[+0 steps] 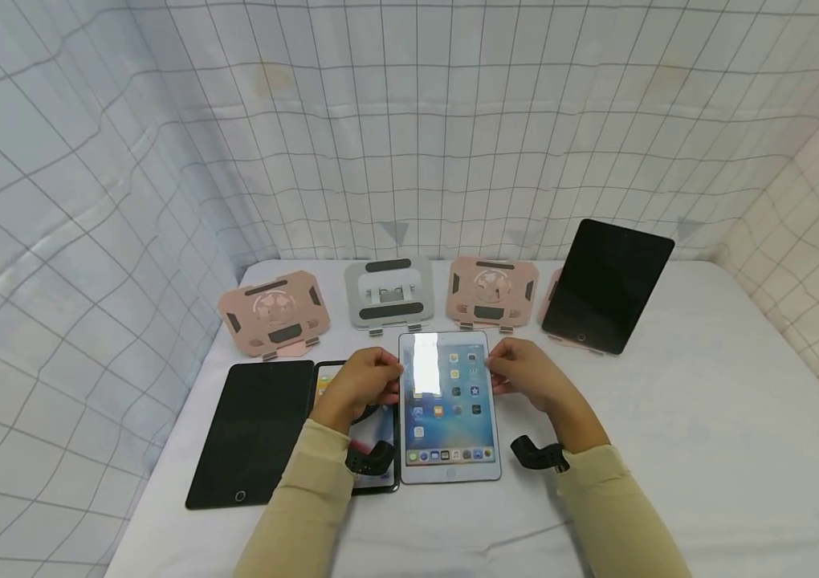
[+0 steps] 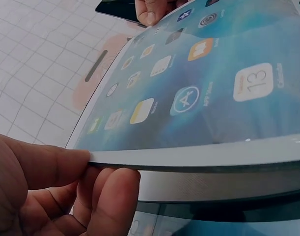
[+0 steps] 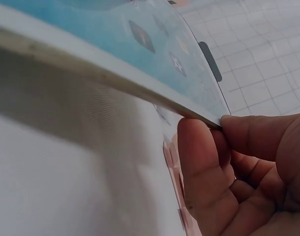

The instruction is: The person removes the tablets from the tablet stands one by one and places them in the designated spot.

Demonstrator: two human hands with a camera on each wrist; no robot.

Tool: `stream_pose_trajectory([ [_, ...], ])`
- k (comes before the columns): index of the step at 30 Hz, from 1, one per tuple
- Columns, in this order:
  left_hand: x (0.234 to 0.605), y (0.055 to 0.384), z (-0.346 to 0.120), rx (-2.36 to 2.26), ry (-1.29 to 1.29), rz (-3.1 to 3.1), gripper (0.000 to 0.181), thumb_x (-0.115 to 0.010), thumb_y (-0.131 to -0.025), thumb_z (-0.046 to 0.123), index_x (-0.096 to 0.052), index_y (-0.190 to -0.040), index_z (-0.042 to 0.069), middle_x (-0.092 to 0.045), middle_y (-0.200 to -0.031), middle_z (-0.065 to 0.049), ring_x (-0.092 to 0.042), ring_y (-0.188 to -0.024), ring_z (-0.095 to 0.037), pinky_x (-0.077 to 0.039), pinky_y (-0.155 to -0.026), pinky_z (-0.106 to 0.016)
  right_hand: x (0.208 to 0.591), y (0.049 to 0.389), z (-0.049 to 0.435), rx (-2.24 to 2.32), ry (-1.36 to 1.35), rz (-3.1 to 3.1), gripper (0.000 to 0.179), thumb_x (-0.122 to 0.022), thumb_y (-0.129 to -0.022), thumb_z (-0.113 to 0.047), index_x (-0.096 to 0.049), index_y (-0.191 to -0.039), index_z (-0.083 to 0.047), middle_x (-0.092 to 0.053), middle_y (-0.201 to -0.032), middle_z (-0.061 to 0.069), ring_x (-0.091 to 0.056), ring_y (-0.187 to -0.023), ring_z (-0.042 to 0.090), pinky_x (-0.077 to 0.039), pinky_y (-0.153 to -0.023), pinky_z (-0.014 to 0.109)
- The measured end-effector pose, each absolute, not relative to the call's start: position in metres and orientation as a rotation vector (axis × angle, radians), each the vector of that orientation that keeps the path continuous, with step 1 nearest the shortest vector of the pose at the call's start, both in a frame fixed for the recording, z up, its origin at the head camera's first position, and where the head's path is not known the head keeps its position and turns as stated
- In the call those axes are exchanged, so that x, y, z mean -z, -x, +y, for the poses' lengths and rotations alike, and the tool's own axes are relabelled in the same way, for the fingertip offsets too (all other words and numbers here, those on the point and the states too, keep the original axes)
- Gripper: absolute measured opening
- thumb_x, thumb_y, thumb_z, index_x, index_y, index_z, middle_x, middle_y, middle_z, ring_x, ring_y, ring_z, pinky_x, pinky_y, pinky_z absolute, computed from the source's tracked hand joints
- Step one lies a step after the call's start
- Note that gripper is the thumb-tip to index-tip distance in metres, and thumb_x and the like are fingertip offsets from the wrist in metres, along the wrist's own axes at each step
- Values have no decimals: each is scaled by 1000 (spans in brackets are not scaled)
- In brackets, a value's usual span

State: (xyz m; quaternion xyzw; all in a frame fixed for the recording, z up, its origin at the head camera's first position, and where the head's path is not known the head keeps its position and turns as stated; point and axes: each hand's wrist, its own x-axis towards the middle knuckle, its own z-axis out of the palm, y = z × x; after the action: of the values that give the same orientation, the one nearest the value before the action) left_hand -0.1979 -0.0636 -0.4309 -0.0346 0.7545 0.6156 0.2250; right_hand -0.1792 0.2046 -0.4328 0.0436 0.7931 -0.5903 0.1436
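Note:
A white-framed tablet point(image 1: 450, 417) with a blue screen full of app icons is held between both hands. My left hand point(image 1: 364, 379) pinches its left edge near the top, thumb above and fingers beneath. On the opposite edge my right hand point(image 1: 531, 372) pinches it the same way. In both wrist views the tablet point(image 2: 199, 98) is raised off the cloth along its edge. Left of it lies a black-framed tablet point(image 1: 398, 449) with a lit screen, partly covered by the left hand and sleeve. A black tablet point(image 1: 258, 425) with a dark screen lies farther left.
Along the back stand a pink stand point(image 1: 250, 309) at left, a grey stand point(image 1: 353, 293) and another pink stand point(image 1: 458, 301). At back right a dark tablet point(image 1: 608, 285) leans on a mostly hidden pink stand. White grid-patterned cloth point(image 1: 417, 104) hangs behind.

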Motion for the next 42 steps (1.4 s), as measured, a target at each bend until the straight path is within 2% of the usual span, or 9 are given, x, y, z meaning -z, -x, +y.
stream_pose_trajectory([
  [15, 443, 200, -62, -1555, 92, 2188, 5, -60, -95, 2, -62, -95, -2, -60, -77, -9, -58, -64, -13, -53, -56, -22, 448, 186, 203, 1568, -153, 2343, 7, -59, -96, -2, -57, -93, 4, -58, -76, 10, -57, -62, 15, -52, -57, 23],
  [21, 443, 201, -60, -1481, 97, 2276, 7, -63, -94, 4, -65, -90, -1, -62, -76, -9, -59, -62, -14, -51, -56, -23, 450, 189, 203, 1500, -173, 2374, 8, -60, -96, -4, -58, -91, 2, -59, -74, 9, -56, -63, 15, -49, -56, 23],
  [31, 441, 201, -56, -1227, 2, 2519, 17, -66, -93, 8, -68, -76, 4, -65, -66, -5, -60, -57, -14, -48, -54, -25, 451, 192, 202, 1355, -143, 2430, 10, -61, -96, -7, -60, -89, 0, -61, -77, 10, -59, -64, 17, -50, -57, 26],
  [42, 441, 197, -52, -1130, -20, 2689, 18, -66, -88, 7, -64, -70, 7, -62, -61, -2, -55, -58, -18, -41, -49, -28, 449, 193, 197, 1234, -138, 2483, 12, -62, -96, -8, -59, -87, -2, -61, -76, 9, -58, -63, 17, -46, -57, 25],
])
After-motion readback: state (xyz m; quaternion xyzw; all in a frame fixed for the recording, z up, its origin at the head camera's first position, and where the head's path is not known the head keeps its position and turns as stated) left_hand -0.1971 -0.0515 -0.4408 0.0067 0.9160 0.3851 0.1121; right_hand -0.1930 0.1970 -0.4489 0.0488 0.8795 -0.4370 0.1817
